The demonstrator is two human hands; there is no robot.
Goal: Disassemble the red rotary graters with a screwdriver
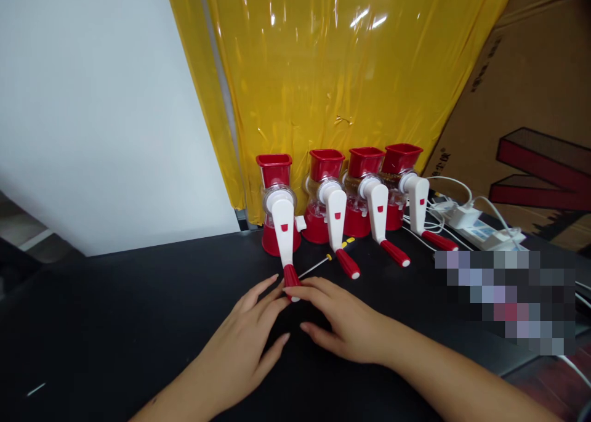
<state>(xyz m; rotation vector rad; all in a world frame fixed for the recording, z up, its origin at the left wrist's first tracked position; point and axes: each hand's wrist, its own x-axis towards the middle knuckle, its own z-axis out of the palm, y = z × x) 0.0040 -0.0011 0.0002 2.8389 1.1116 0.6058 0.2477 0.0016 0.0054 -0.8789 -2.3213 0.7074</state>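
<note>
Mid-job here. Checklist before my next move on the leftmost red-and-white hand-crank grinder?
1. Leftmost red-and-white hand-crank grinder upright: ok.
2. Right-hand grip at its ribbed red crank knob: ok, index finger over the knob's end.
3. Left-hand grip touching the knob: cannot tell; fingertips beside it.
4. Knob area free of tools: not ok, yellow-and-black screwdriver close by.
5. White plugs away from this grinder: ok, beyond the rightmost grinder.

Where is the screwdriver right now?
In the head view, the screwdriver lies on the black table, just right of centre, tip toward the leftmost grinder's handle, grip partly behind the next grinder's crank.
</note>
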